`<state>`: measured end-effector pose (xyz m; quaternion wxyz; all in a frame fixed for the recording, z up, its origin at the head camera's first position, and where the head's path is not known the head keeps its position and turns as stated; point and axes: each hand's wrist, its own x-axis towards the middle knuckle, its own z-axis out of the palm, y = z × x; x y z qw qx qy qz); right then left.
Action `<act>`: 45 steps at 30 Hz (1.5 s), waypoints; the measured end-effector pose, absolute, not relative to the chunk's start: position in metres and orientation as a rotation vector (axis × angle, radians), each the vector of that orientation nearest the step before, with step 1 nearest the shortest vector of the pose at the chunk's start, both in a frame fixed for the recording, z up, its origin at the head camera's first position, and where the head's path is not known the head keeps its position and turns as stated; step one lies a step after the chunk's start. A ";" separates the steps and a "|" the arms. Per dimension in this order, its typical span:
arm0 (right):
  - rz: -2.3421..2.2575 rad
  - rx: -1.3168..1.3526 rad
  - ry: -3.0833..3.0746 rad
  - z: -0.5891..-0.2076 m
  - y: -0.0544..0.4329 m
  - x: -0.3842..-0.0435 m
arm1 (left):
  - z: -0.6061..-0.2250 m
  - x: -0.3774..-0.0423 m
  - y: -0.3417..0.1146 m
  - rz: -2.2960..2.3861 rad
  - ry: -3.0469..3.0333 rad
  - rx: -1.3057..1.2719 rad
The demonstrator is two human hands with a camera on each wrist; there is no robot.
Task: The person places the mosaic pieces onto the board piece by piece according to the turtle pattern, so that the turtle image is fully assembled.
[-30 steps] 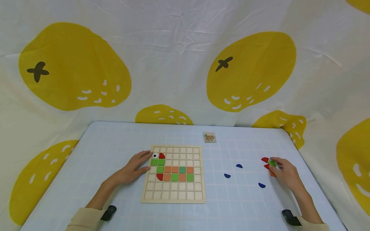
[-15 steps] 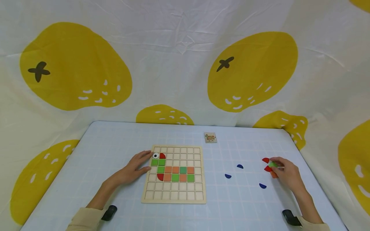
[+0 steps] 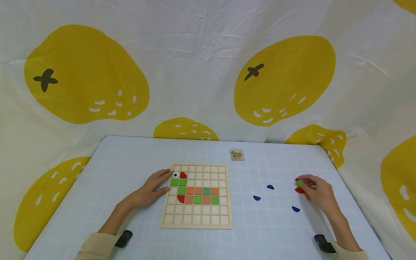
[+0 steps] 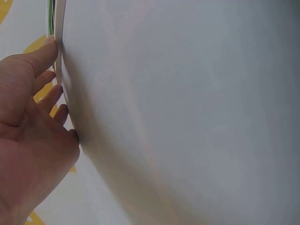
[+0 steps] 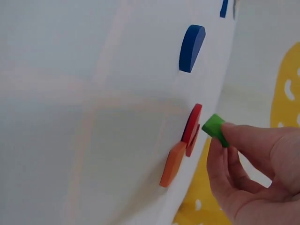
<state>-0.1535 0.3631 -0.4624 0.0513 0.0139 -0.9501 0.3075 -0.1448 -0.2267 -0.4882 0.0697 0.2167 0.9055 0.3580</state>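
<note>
A wooden grid board [image 3: 196,226] lies on the table, with green, orange and red pieces and a round eye piece [image 3: 176,174] set in its cells. My left hand [image 3: 151,188] touches the board's left edge with fingers and thumb extended, as the left wrist view also shows. Off to the right, my right hand [image 3: 320,191] pinches a green piece [image 5: 214,126] between thumb and fingers, lifted off the table. Just below it lie two red rounded pieces [image 5: 191,125], one partly hidden, and an orange piece [image 5: 172,164].
Three dark blue half-round pieces lie apart between board and right hand: one upper piece [image 3: 270,187], one left piece [image 3: 256,198] and one nearer piece [image 3: 295,209]. A small picture card [image 3: 237,155] is behind the board. A patterned cloth [image 3: 195,72] hangs beyond the table.
My right hand has picked up the green piece from beside the red ones and shifted it slightly left, over them. The left hand stays at the board's edge.
</note>
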 end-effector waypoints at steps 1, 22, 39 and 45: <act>0.934 0.061 -2.874 -0.462 0.361 -0.153 | -0.488 -0.145 -0.227 1.082 2.717 0.640; 1.068 0.139 -2.828 -0.452 0.304 -0.170 | -0.486 -0.147 -0.228 1.073 2.698 0.612; 1.230 0.189 -2.832 -0.452 0.256 -0.180 | -0.482 -0.145 -0.225 1.057 2.713 0.611; 1.249 0.214 -2.822 -0.454 0.238 -0.185 | -0.485 -0.145 -0.226 1.075 2.721 0.627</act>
